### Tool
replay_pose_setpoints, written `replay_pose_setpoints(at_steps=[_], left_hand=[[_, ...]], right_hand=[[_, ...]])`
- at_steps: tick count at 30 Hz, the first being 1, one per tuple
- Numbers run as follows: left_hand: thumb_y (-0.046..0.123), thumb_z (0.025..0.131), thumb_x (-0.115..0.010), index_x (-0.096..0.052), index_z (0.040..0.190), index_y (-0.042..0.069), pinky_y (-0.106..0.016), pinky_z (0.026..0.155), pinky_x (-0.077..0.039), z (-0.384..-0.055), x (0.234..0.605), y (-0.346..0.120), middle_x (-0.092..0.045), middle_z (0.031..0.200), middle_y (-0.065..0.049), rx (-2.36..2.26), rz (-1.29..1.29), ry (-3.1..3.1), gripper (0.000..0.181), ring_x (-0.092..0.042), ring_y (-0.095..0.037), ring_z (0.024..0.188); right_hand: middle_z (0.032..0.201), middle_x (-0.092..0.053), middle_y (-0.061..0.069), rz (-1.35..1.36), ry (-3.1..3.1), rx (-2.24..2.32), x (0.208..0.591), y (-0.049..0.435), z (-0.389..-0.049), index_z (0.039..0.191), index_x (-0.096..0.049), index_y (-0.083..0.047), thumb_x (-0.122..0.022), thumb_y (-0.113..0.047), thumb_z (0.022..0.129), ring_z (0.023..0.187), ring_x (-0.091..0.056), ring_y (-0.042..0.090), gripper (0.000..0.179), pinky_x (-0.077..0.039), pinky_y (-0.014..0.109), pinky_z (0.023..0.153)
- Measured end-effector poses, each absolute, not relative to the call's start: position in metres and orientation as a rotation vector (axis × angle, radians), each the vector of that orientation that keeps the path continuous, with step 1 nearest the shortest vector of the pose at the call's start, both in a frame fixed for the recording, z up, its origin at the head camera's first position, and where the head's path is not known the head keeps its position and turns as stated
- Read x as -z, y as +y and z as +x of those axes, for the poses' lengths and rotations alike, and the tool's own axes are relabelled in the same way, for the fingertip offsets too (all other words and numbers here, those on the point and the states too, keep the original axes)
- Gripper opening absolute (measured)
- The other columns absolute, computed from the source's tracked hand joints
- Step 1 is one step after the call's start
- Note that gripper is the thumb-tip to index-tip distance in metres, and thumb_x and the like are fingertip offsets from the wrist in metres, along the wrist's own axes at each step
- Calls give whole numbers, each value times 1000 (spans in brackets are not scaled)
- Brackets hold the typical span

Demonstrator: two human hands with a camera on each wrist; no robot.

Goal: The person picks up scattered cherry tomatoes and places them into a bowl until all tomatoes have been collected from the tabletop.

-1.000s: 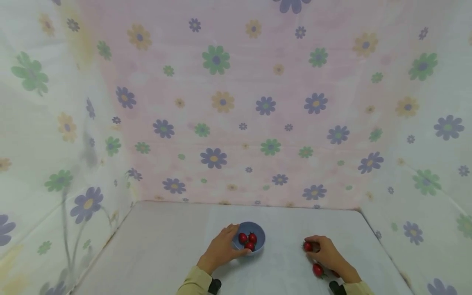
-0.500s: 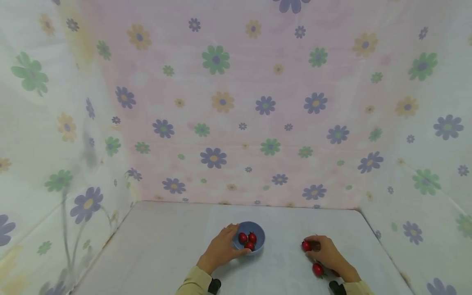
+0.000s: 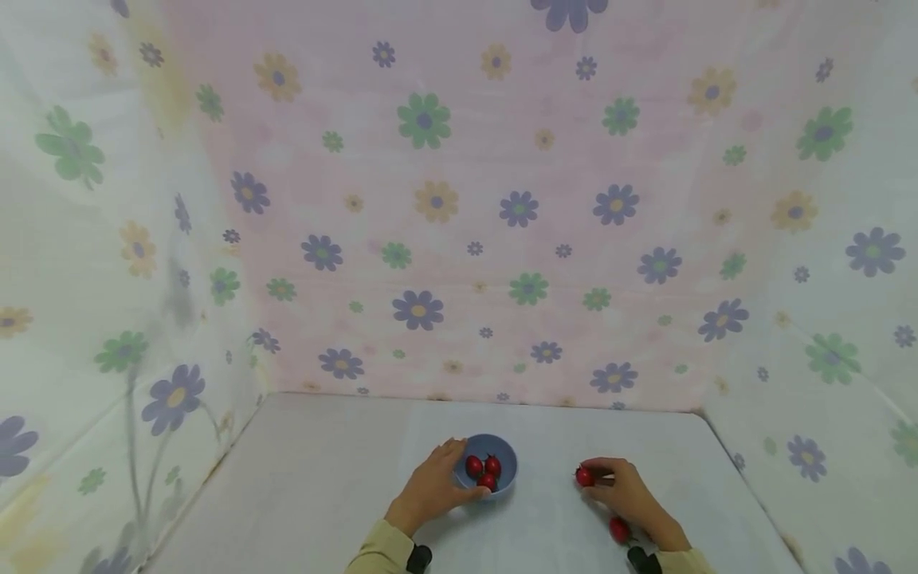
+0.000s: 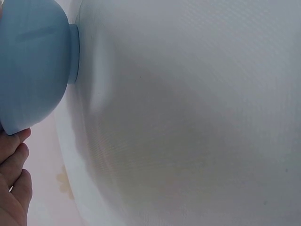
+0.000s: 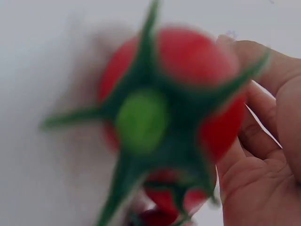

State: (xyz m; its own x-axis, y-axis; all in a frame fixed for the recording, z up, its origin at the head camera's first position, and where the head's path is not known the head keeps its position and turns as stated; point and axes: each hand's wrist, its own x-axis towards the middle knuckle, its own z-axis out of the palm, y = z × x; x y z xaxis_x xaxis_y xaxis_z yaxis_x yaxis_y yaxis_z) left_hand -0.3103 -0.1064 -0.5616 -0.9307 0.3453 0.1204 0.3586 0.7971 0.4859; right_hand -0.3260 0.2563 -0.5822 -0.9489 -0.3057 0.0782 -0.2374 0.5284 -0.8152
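Pinching a tomato (image 3: 584, 476) nearer the table's right edge (image 3: 730, 470), right hand (image 3: 618, 488) seems mid-pickup — carry likely needed to bowl (image 3: 506, 468) left hand (image 3: 436, 481) grips

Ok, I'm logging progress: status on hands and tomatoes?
Left hand holds blue bowl, three red tomatoes inside. Right hand pinches another tomato. At least one loose tomato near right hand. Nothing visible between held tomato and bowl.

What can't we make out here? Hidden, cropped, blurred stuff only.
Left wrist: blue bowl cut off by left edge; its wall hides the inside.
Head: left hand covers the bowl's left side.
Head: right hand hides part of the held tomato.
Right wrist: front tomato blurred; lowest tomato cut off by bottom edge.
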Motion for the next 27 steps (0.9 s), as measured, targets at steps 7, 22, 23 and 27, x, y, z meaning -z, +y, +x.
replay_pose_setpoints(at_steps=[7, 22, 23, 27], left_hand=[[72, 70, -60, -39, 141, 7, -52, 106, -32, -310, 561, -106, -40, 145, -11, 801, -570, -2969, 100, -32, -30, 135], [73, 70, -60, -40, 141, 7, -52, 105, -34, -309, 561, -106, -40, 145, -9, 805, -567, -2972, 99, -33, -30, 135], [73, 70, -60, -39, 141, 7, -52, 105, -34, -309, 561, -106, -40, 145, -9, 806, -567, -2970, 99, -33, -30, 135], [73, 70, -60, -40, 141, 6, -52, 104, -35, -310, 562, -106, -41, 144, -9, 797, -576, -2954, 99, -34, -30, 134]], right_hand=[[109, -65, 13, -480, 2711, 1496, 579, 240, -326, 115, -62, 4, -77, -11, 76, 96, -63, 23, 44, -55, 28, 79], [105, -68, 6, -550, 2665, 1728, 574, 199, -321, 114, -63, -2, -79, -16, 74, 95, -62, 15, 45, -55, 27, 80], [105, -68, 5, -552, 2665, 1732, 573, 196, -320, 114, -63, -3, -78, -17, 75, 95, -62, 15, 45, -55, 28, 81], [106, -67, 6, -596, 2663, 1751, 568, 185, -316, 114, -64, -8, -77, -19, 76, 98, -62, 20, 42, -54, 37, 83]])
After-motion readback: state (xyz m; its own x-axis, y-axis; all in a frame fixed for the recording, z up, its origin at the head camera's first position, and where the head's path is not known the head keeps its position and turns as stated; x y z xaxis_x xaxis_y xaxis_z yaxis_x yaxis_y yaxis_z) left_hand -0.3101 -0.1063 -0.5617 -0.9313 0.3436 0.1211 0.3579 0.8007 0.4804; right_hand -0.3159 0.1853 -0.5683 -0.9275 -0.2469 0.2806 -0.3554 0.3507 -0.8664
